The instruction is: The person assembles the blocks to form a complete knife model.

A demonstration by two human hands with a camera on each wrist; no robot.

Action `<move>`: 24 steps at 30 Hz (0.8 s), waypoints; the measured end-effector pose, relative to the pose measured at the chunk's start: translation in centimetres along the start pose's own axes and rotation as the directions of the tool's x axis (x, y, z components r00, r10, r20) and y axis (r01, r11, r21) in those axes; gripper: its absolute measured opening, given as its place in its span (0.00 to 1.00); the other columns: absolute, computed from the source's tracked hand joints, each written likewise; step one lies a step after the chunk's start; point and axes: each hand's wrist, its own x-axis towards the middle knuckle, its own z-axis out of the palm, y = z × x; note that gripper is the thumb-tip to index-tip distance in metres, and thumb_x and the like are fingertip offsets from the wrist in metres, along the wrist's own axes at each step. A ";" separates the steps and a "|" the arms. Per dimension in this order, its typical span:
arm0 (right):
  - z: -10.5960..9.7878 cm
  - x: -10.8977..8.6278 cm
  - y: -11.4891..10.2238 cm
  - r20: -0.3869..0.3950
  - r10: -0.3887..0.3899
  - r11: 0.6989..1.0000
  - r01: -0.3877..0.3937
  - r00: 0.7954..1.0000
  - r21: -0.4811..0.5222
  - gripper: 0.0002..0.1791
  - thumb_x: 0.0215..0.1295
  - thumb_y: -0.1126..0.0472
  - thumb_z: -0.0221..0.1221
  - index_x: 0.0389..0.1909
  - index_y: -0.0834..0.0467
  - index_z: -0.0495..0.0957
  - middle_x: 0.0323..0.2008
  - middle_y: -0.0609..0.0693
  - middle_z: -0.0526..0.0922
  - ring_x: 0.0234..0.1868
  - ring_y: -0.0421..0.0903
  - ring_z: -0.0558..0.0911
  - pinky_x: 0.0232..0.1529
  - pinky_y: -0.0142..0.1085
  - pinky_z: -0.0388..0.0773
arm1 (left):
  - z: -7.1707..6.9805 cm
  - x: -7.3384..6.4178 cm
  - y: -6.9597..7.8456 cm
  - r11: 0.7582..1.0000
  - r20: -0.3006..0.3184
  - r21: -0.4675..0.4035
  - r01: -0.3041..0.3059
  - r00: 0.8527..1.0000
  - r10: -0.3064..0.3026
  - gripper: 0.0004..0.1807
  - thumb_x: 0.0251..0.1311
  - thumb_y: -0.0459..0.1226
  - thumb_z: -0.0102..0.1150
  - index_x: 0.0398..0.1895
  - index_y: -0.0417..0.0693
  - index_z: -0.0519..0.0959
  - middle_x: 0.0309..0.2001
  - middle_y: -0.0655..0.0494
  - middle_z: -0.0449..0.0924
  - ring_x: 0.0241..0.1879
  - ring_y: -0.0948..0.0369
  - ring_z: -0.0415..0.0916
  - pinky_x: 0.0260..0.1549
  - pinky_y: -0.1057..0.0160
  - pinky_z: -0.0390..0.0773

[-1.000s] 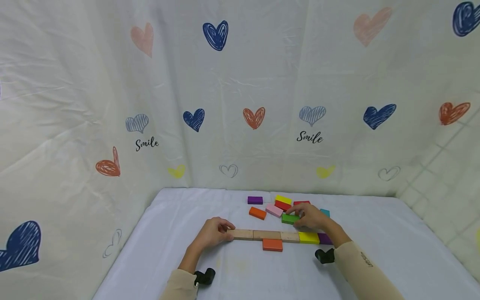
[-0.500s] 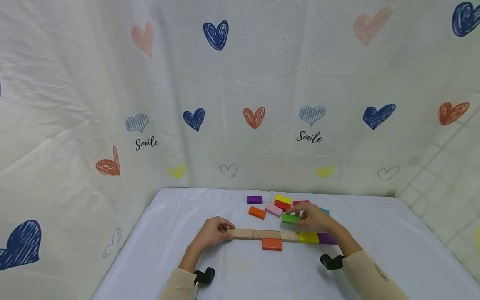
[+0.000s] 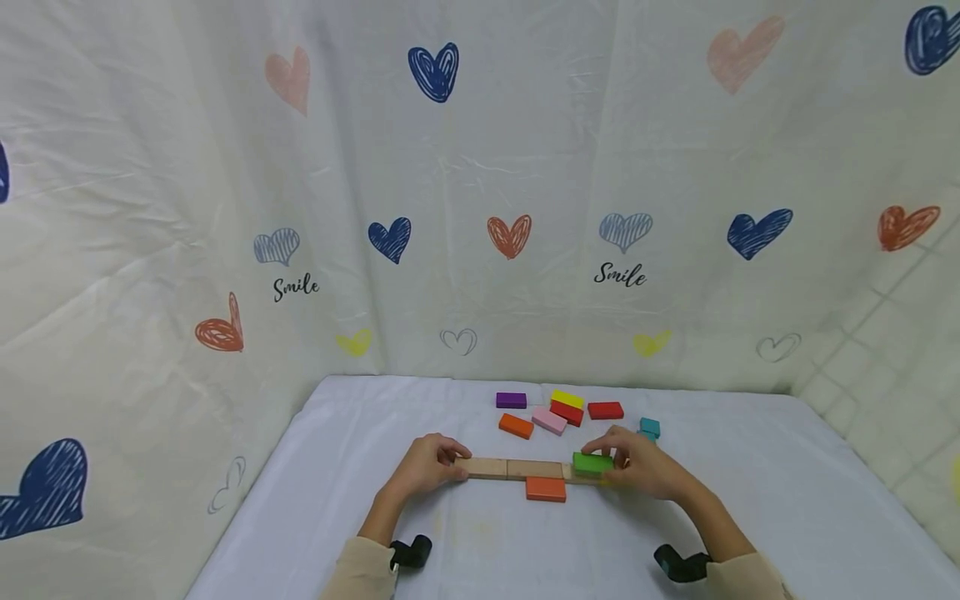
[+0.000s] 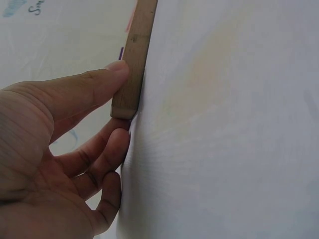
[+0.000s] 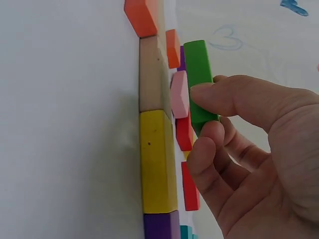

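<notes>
My right hand [image 3: 647, 467] pinches a green block [image 3: 592, 465] between thumb and fingers. It is raised above the row, and in the right wrist view the green block [image 5: 201, 82] stands clear of the blocks below. My left hand [image 3: 426, 467] holds the left end of a plain wooden block [image 3: 486, 469], with the thumb on its near face. Plain blocks, a yellow block [image 5: 157, 162] and a purple block [image 5: 162, 226] form one straight row, end to end. An orange block [image 3: 545, 490] lies against the row's near side.
Loose blocks lie behind the row: purple [image 3: 511, 401], orange [image 3: 516, 426], pink [image 3: 550, 420], yellow [image 3: 567, 397], two red ones, including one farther right [image 3: 605, 411], and teal [image 3: 649, 427]. A white cloth covers the table; a heart-printed curtain [image 3: 480, 183] hangs behind.
My right hand has lifted the green block from among the loose blocks and brought it nearer, over the row. My left hand stays at the row's left end.
</notes>
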 end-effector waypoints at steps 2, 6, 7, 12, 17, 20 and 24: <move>0.3 -0.5 0.1 0.005 0.003 1.000 -0.003 1.000 0.014 0.21 0.61 0.61 0.71 0.56 0.50 0.84 0.46 0.51 0.78 0.38 0.46 0.75 0.33 0.31 0.78 | 0.0 0.0 0.0 1.000 0.002 0.000 0.006 1.000 -0.006 0.11 0.54 0.39 0.77 0.41 0.57 0.89 0.36 0.56 0.80 0.36 0.60 0.72 0.35 0.65 0.72; 1.0 -1.2 0.2 0.014 0.007 1.000 -0.007 1.000 0.029 0.21 0.60 0.62 0.71 0.56 0.50 0.84 0.43 0.49 0.77 0.37 0.44 0.74 0.33 0.29 0.78 | 0.0 -0.1 0.1 1.000 0.000 0.000 -0.003 1.000 0.003 0.12 0.54 0.39 0.77 0.42 0.56 0.89 0.36 0.57 0.80 0.36 0.61 0.72 0.35 0.65 0.73; 1.2 -1.3 0.3 0.018 0.006 0.999 -0.007 1.000 0.035 0.21 0.60 0.62 0.71 0.56 0.50 0.84 0.42 0.49 0.77 0.37 0.44 0.74 0.33 0.29 0.78 | -0.1 -0.1 0.1 1.000 -0.001 0.000 -0.007 1.000 0.007 0.12 0.54 0.39 0.77 0.42 0.56 0.89 0.36 0.57 0.80 0.36 0.61 0.72 0.35 0.65 0.73; 1.7 -1.8 0.0 0.036 0.014 0.998 -0.017 0.999 0.066 0.21 0.60 0.64 0.71 0.55 0.50 0.85 0.41 0.49 0.77 0.38 0.44 0.73 0.34 0.29 0.77 | 0.0 0.0 0.0 1.000 -0.001 0.003 -0.003 1.000 0.003 0.12 0.54 0.39 0.77 0.42 0.56 0.89 0.36 0.58 0.79 0.36 0.61 0.72 0.35 0.65 0.73; 2.1 -1.9 -0.3 0.042 0.021 0.998 -0.024 0.999 0.054 0.20 0.59 0.66 0.70 0.53 0.48 0.86 0.41 0.50 0.76 0.40 0.45 0.73 0.35 0.29 0.77 | 0.2 0.1 -0.1 1.000 0.004 0.001 0.012 1.000 -0.012 0.11 0.54 0.40 0.77 0.42 0.57 0.89 0.36 0.58 0.80 0.37 0.60 0.72 0.36 0.63 0.73; 2.3 -1.8 -0.3 0.044 0.018 0.999 -0.020 0.999 0.038 0.20 0.59 0.67 0.70 0.51 0.46 0.86 0.41 0.50 0.76 0.39 0.46 0.73 0.35 0.29 0.76 | 0.2 0.1 -0.1 1.000 0.004 -0.003 0.018 1.000 -0.018 0.11 0.54 0.40 0.77 0.42 0.58 0.89 0.37 0.58 0.80 0.37 0.59 0.72 0.36 0.63 0.73; 2.4 -1.6 -0.1 0.048 0.008 1.000 -0.009 0.999 0.030 0.20 0.58 0.66 0.71 0.51 0.46 0.86 0.41 0.50 0.75 0.39 0.46 0.73 0.35 0.28 0.76 | 0.1 0.1 0.0 1.000 0.001 -0.005 0.014 1.000 -0.014 0.11 0.54 0.40 0.77 0.42 0.58 0.89 0.37 0.59 0.80 0.37 0.59 0.72 0.36 0.63 0.73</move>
